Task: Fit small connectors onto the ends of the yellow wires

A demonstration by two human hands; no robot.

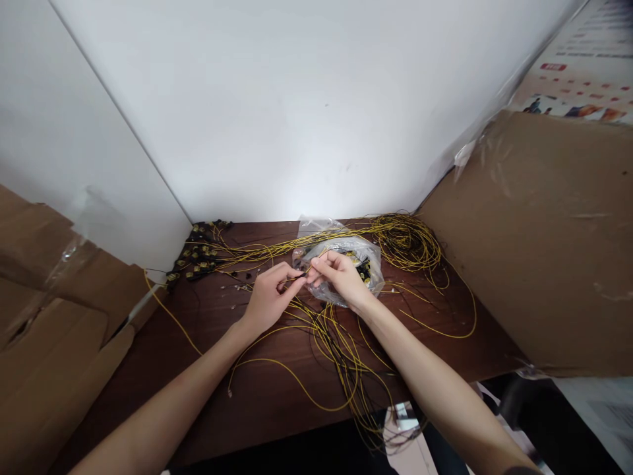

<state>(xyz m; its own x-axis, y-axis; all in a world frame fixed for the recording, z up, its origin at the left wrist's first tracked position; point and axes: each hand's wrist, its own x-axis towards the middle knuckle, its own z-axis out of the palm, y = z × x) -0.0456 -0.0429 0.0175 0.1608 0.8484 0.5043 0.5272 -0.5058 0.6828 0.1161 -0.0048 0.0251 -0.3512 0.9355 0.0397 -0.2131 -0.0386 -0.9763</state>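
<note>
My left hand [270, 297] and my right hand [339, 277] meet over the middle of a dark wooden table [232, 402]. Both pinch the end of a thin yellow wire [301, 274] between thumb and fingers; whatever small part sits at the pinch is too small to make out. Behind my right hand lies a clear plastic bag [368, 254] with small black-and-yellow parts inside. A bundle of yellow and black wires [341, 356] trails from my hands toward the table's near edge.
A row of small black connectors [198, 254] lies at the back left. A coil of yellow wires [410, 241] sits at the back right. Cardboard sheets stand on the left [54, 343] and right [548, 251]. White walls close the back.
</note>
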